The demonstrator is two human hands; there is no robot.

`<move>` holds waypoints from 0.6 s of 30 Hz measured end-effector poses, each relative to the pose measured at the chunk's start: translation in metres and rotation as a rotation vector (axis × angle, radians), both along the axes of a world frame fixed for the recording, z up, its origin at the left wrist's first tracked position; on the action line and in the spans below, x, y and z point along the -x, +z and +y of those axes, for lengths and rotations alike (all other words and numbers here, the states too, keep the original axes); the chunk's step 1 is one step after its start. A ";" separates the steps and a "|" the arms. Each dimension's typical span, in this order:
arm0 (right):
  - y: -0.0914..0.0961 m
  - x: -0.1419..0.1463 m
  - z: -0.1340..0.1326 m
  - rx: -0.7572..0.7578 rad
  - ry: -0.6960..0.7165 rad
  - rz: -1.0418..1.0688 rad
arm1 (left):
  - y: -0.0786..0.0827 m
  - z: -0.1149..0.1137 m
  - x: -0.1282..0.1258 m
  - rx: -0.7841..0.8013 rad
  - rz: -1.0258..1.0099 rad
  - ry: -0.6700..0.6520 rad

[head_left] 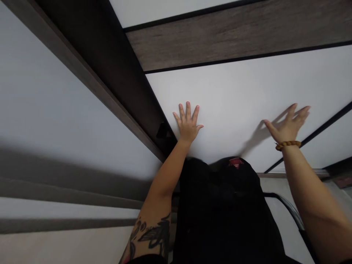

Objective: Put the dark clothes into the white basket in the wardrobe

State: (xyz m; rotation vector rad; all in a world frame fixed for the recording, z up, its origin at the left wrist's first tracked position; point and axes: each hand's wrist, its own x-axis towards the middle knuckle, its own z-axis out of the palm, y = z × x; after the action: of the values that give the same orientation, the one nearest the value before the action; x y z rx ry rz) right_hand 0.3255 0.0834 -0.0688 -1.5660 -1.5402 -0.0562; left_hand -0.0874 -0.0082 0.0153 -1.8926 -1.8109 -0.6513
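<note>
From my view the biggest thing is a wall of flat panels with dark trim, seen at a skewed angle. A dark wood post (101, 69) runs diagonally from the top left to near centre, with a pale grey panel (68, 110) on its left. On its right is the white panel (233, 91), its long axis running roughly left to right across the frame and rising slightly to the right. It sits below a wood-grain band (233, 36) edged in thin black lines. The person's black clothing (225, 209) fills the bottom middle, with a small red patch (235, 162) at its top edge. A curved black-edged rail (286, 207) shows lower right. Both arms reach up to the white panel. The left hand (187, 123) is open, fingers spread and pointing up, flat on the panel just beside the post. The right hand (288, 124) is also open and spread, holding nothing, well apart from the left; its shadow (255, 137) falls beside it, and I can't tell if the palm touches. A bead bracelet (288, 145) circles the right wrist, and a tattoo (154, 234) marks the left forearm.
</note>
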 end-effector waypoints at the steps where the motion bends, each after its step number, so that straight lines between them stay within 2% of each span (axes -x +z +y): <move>1: -0.003 0.004 0.000 0.008 0.029 0.001 | -0.002 -0.002 -0.001 -0.017 -0.013 0.018; 4: -0.012 0.019 0.001 -0.048 0.075 -0.008 | -0.013 -0.011 -0.004 -0.079 -0.091 0.038; 7: -0.022 0.027 0.006 -0.094 0.084 -0.022 | -0.035 -0.020 -0.008 -0.049 -0.294 -0.032; 12: -0.044 0.026 0.014 -0.157 0.118 -0.109 | -0.089 -0.037 -0.023 0.361 -0.998 -0.145; 14: -0.052 0.021 0.014 -0.169 0.147 -0.173 | -0.112 -0.045 -0.036 0.470 -1.113 -0.166; 18: -0.066 0.014 0.009 -0.166 0.169 -0.250 | -0.152 -0.059 -0.069 0.583 -1.276 -0.152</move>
State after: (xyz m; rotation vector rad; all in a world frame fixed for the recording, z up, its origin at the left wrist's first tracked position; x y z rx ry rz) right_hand 0.3118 0.0927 -0.1345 -1.3319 -1.8084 -0.2861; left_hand -0.0183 -0.0667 -0.1370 -2.1438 -2.8271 -1.8498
